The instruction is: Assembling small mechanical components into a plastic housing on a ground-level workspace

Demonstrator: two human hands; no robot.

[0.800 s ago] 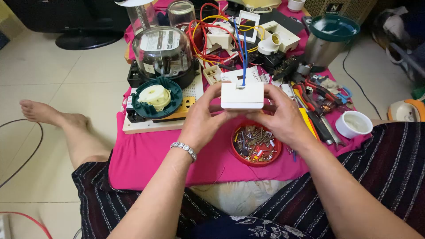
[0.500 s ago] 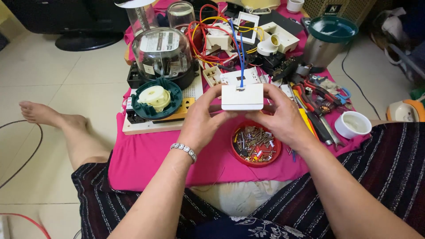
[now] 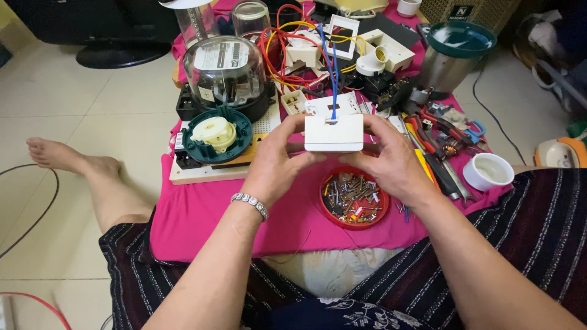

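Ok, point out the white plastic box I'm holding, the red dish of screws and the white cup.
white plastic box [image 3: 334,133], head view, front face
red dish of screws [image 3: 326,212], head view, left rim
white cup [image 3: 487,179], head view, outer wall

At the centre of the frame, the box [image 3: 334,133] is white, with a blue wire [image 3: 334,73] rising from it. Below it sits a red dish [image 3: 353,197] of mixed metal screws. The cloth [image 3: 202,214] is bright pink. At right, a white cup [image 3: 488,172]; at upper right, a teal lid [image 3: 461,38]. The garment [image 3: 544,220] is dark with thin pale stripes.
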